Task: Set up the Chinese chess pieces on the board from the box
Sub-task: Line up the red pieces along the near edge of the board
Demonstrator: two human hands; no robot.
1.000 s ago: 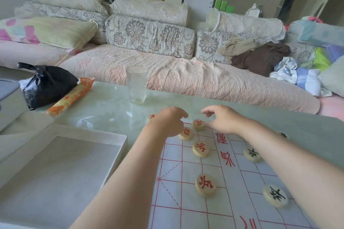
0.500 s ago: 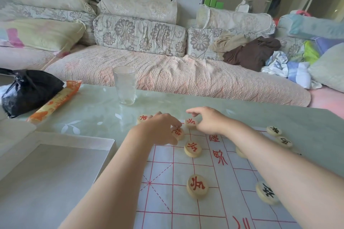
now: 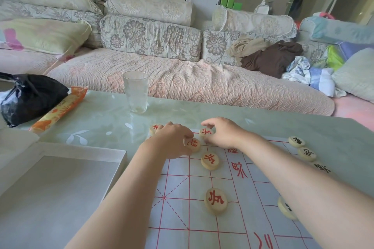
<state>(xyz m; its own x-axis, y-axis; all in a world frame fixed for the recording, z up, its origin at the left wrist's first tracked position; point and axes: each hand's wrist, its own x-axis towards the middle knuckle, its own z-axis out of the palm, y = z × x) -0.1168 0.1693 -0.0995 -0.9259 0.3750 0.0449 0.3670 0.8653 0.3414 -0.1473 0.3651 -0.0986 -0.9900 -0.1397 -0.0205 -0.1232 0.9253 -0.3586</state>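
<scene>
Where the room opens behind the counter [image 3: 97,119], a long sofa [image 3: 182,85] with a pink quilted cover fills the back, stacked with floral cushions [image 3: 149,36] and, at its right end, a heap of brown and blue clothes [image 3: 283,62]. Pale green and glossy, the counter carries a leaf pattern. On its left side lies an open grey box [image 3: 52,192], its inside bare, with a black plastic bag [image 3: 30,95] and an orange snack packet [image 3: 60,109] beyond it. A clear drinking glass [image 3: 135,92] stands upright near the far edge.

A paper chess board [image 3: 232,218] with red grid lines lies flat on the right half of the counter, its long axis running from the viewer toward the sofa. Round wooden pieces lie flat on it, characters facing up. Three red-marked pieces form a line along the board's length: the nearest piece [image 3: 216,200], a middle piece [image 3: 210,160], and a far piece [image 3: 206,132]. Black-marked pieces [image 3: 306,153] sit along the right edge.

Both bare forearms reach forward. The left hand [image 3: 172,139] rests palm down at the board's far left corner, fingers curled onto a red piece [image 3: 193,144], with another red piece [image 3: 155,128] just beyond it. The right hand [image 3: 224,132] has its fingers pinched around the far piece.
</scene>
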